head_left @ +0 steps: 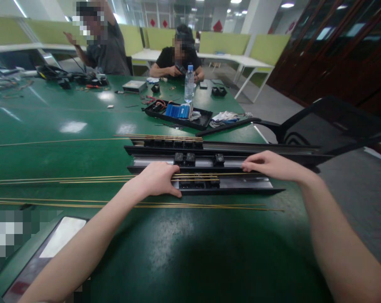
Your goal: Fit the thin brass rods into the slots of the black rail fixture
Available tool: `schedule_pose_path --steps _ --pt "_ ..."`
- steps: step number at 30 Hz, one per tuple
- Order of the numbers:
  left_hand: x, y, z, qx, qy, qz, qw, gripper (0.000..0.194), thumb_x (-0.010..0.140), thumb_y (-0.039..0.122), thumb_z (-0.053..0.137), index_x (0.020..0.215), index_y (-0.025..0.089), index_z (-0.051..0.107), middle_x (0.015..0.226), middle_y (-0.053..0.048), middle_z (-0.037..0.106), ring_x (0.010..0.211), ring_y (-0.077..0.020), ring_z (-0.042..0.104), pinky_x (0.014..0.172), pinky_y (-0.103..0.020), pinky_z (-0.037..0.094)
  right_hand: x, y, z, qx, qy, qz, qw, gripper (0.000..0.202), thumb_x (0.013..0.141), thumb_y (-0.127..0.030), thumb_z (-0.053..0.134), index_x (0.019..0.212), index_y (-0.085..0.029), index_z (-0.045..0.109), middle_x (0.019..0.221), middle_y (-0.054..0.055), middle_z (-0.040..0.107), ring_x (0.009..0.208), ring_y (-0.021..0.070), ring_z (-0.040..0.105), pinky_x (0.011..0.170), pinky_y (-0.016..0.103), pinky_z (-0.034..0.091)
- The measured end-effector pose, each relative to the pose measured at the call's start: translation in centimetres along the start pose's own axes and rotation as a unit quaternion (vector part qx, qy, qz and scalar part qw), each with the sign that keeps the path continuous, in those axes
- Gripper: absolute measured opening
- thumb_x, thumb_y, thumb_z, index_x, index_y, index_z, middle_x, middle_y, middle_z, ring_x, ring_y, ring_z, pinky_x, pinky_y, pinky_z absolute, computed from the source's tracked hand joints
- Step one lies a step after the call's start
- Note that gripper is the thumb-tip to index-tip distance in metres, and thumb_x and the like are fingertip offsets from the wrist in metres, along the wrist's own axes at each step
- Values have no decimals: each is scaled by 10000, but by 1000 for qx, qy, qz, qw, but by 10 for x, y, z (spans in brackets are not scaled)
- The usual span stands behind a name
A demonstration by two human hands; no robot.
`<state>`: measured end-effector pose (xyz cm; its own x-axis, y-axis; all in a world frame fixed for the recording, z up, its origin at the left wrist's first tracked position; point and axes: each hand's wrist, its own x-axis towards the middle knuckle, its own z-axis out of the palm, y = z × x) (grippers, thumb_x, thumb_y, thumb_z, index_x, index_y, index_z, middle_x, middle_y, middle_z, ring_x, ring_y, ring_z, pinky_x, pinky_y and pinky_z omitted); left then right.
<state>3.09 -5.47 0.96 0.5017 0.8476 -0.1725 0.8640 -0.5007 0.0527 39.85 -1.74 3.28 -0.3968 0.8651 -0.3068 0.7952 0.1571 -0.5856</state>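
Observation:
Three long black rails with pale inner faces lie side by side on the green table. My left hand (159, 179) spans the nearest black rail (245, 182), thumb on its near wall and fingers toward its far side. Black blocks (198, 182) sit inside that rail, right of the hand. Thin brass rods (92, 179) run over these blocks and past the left hand. My right hand (268, 165) is closed in a pinch at the right end of one rod, above the rail. The middle rail (205, 161) carries three black blocks (189, 158).
More rods (209, 205) lie on the table (165, 248) in front of the rails. Beyond stand a black tray (203, 119) with a blue part, gloves (225, 118) and a water bottle (189, 84). A chair (332, 126) is at right; two people are across the table.

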Motion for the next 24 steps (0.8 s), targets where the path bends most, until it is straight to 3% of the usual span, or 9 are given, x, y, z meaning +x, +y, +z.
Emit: schedule_pose_path --steps 5,10,14,24 --pt "0 2 -2 3 -2 0 1000 675 644 745 657 1074 225 667 956 -95 744 887 -312 697 715 -350 488 15 -36 47 -26 66 -77 995 474 826 -660 558 756 -217 711 719 4 688 700 201 567 646 299 339" --pt "0 2 -3 -10 -5 -4 1000 640 633 730 678 1033 231 672 944 -84 742 884 -298 696 718 -335 488 23 -53 71 -52 91 -89 990 486 832 -647 556 642 -208 642 639 7 645 631 180 545 632 301 313" --pt "0 3 -2 -11 -6 -6 1000 613 628 710 696 1007 229 674 927 -82 740 886 -299 695 726 -336 486 28 -56 77 -49 111 -81 989 508 852 -631 540 607 -193 619 601 13 620 607 166 533 611 298 310" --pt "1 2 -2 -2 -3 -2 1000 649 632 740 671 1036 231 670 934 -79 743 880 -307 697 696 -339 477 29 -46 67 32 33 -85 995 517 816 -643 571 649 -160 651 596 0 577 588 138 474 565 272 332"
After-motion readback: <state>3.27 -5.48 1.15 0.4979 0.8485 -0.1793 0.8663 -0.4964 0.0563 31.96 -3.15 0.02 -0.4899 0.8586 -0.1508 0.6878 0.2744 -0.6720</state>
